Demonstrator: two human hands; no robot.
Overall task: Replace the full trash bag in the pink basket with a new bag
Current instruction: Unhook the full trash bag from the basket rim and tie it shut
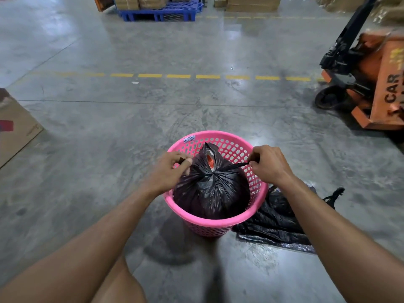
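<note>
A pink perforated basket (pixel 220 224) stands on the concrete floor just in front of me. Inside it sits a full black trash bag (pixel 209 193), gathered at the top, with something orange and white showing through a gap. My left hand (pixel 170 169) pinches one black handle strip on the bag's left side. My right hand (pixel 269 165) grips the other handle strip and holds it taut toward the right. A flat, empty black bag (pixel 277 221) lies on the floor right of the basket, partly under my right forearm.
An orange pallet jack (pixel 371 84) stands at the right. A cardboard box (pixel 15 125) sits at the left edge. A blue pallet (pixel 161 12) with stacked cartons is far back. A dashed yellow line (pixel 179 76) crosses the floor.
</note>
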